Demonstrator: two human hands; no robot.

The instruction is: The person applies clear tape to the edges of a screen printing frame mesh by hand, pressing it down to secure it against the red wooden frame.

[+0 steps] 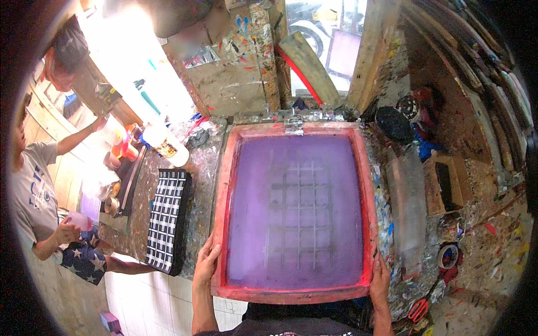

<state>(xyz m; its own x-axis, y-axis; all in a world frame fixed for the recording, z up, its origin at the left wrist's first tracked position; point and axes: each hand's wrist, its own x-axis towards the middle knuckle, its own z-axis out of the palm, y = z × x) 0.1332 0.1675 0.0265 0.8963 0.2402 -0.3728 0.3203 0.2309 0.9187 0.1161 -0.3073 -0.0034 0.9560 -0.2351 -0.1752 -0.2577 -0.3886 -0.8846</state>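
A screen-printing frame with red-stained wooden sides lies in front of me. Its purple mesh carries a faint grid pattern. At its far edge, the wood meets a metal hinge clamp. My left hand grips the near left corner, fingers along the outer side. Opposite it, my right hand is closed around the near right corner. Whatever lies beneath the frame is hidden. To the left, a stack of black-and-white checked pieces rests on the paint-stained bench.
A white tub stands at the bench's far left. Another person holds a pink cup there. On the right are a cardboard box, a tape roll and red-handled scissors. A wooden board leans at the back.
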